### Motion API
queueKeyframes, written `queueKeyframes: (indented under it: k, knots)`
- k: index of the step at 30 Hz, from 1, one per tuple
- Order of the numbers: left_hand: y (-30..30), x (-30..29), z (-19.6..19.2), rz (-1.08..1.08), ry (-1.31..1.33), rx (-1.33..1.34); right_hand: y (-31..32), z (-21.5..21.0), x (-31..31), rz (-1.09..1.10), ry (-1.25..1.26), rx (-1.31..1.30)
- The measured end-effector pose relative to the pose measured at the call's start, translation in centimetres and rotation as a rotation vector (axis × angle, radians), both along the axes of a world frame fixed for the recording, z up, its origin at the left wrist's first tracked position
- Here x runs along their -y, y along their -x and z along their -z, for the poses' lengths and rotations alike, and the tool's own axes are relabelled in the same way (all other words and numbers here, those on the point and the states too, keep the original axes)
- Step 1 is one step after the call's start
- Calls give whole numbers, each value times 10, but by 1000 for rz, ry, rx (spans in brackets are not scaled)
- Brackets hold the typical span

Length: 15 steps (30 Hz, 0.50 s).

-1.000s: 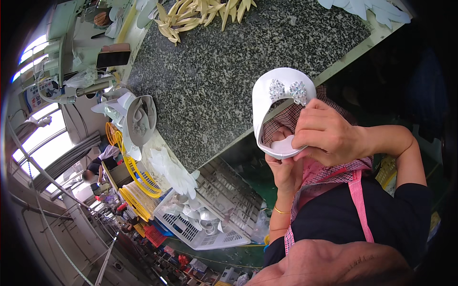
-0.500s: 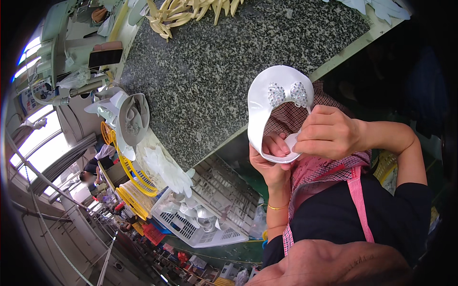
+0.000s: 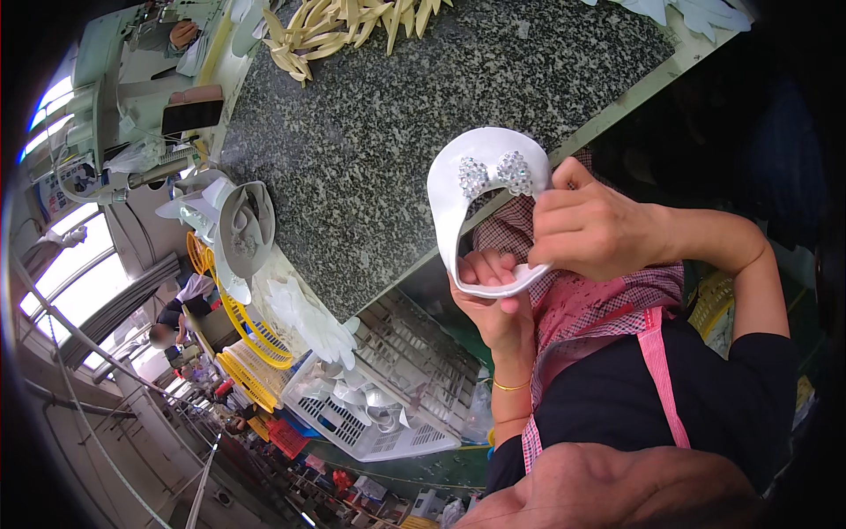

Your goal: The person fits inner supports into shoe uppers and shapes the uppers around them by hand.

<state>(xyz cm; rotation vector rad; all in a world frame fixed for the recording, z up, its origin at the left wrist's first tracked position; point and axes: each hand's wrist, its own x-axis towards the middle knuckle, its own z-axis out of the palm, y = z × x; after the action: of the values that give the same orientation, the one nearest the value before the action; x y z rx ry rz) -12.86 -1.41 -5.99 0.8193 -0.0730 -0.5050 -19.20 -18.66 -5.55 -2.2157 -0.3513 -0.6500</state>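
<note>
A white shoe upper (image 3: 454, 176) with a sparkly rhinestone bow (image 3: 493, 175) is held in the air by the table's near edge, curved into an open loop. My left hand (image 3: 492, 300) closes on its lower band from below, the fingers lying inside the loop and the thumb out underneath. At the right side of the loop, my right hand (image 3: 595, 225) pinches the edge with its fingers curled. Those fingers hide the part of the upper that they grip.
Cream-coloured strips (image 3: 330, 35) lie along the far side of the speckled stone tabletop (image 3: 397, 132). At its left edge are stacked white uppers (image 3: 245, 231) and white pieces (image 3: 308, 317). Below stand a white crate (image 3: 388, 448) and yellow baskets (image 3: 247, 375). A phone (image 3: 192, 116) lies far left.
Both hands have shifted left with the shoe upper. My right hand has moved up closer to the rhinestone bow, and the lower band has turned, showing less of its inside.
</note>
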Motion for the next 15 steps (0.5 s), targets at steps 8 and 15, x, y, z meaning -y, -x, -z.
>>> queueKeyframes:
  k: [8,15]
  knots:
    - [-21,-5,-9,92,181,8,-38,-30,32,-305,-249,-313]
    - [-36,5,-24,57,329,-108,-53,-37,38,-292,-608,-391]
